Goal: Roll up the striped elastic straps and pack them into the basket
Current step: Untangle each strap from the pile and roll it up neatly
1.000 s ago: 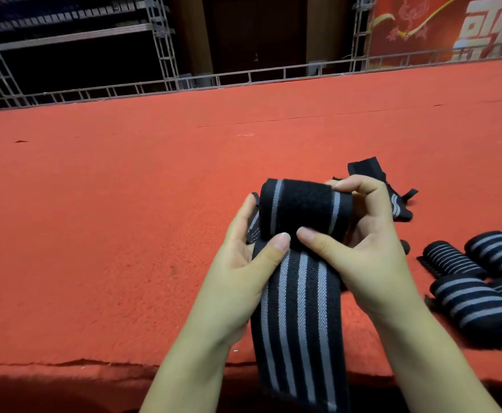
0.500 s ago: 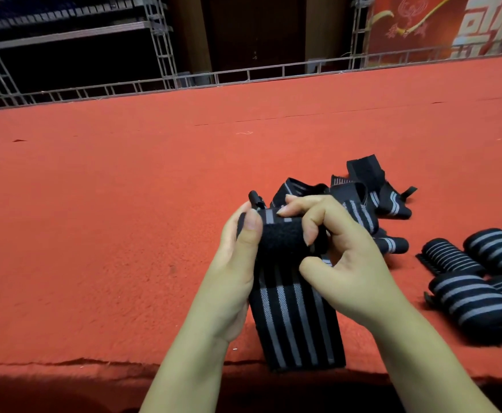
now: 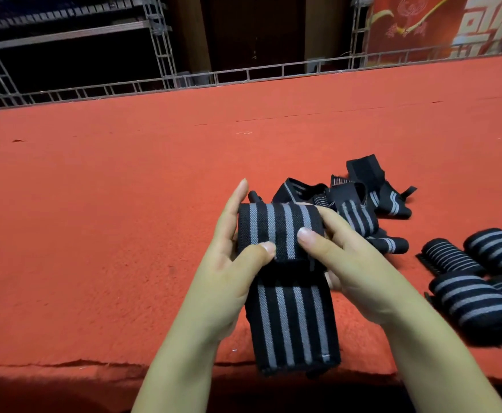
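Note:
A black elastic strap with grey stripes [image 3: 291, 320] is held over the red carpet's front edge. Its upper end is wound into a roll [image 3: 276, 228]; the loose tail hangs down to the edge. My left hand [image 3: 232, 263] holds the roll's left side, thumb pressed on its front. My right hand [image 3: 348, 263] grips the right side, thumb on the front, fingers behind. A heap of unrolled straps [image 3: 363, 201] lies just beyond my right hand. Several rolled straps [image 3: 482, 281] lie at the right. No basket is in view.
The red carpeted platform [image 3: 95, 234] stretches far to the left and back. Its front edge [image 3: 65, 365] runs just below my wrists. A metal truss railing [image 3: 244, 76] borders the far side, with a red banner [image 3: 452, 22] behind.
The roll has turned another wrap: its striped side now faces me instead of the plain black patch. The hanging tail is shorter than a second ago. Both thumbs shifted onto the roll's front.

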Available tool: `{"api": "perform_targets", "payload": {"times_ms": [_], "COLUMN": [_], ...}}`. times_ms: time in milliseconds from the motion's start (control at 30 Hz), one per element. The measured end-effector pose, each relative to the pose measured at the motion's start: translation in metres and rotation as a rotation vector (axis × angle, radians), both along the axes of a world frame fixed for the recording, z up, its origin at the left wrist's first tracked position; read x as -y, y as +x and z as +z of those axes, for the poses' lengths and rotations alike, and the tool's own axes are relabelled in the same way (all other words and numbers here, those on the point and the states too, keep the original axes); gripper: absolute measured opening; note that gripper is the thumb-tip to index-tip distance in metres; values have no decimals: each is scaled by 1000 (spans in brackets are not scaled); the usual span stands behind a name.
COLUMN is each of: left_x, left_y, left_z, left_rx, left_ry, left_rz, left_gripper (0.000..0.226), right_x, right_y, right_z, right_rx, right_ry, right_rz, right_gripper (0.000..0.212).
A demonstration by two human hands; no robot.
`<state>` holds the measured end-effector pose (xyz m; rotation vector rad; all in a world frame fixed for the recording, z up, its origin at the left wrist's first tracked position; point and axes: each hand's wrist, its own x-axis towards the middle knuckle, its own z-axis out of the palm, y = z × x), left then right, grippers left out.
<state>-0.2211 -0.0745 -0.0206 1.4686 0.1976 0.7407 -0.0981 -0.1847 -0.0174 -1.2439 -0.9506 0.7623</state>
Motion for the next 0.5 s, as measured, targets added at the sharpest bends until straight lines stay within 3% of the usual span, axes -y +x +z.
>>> {"api": "perform_targets", "payload": {"times_ms": [167,300,400,500], "left_x": [2,2,-1,3], "left_y": [-5,-6,-4,-3], "left_z": [2,5,0,-6], "left_rx": [-124,-190,-150,-149], "left_ry": [178,276,162,119], "left_rz": [26,70,21,-70], "left_gripper": [77,78,88,79], "right_x": [5,6,7,8], "right_y": [3,1,4,8], "right_z": [1,0,4,7], "right_rx": [-50,-104,-171,-235], "right_ry": [-24,79,170,247], "right_rz": [2,-67,-110,-116], "right_gripper": [44,43,43,44]}}
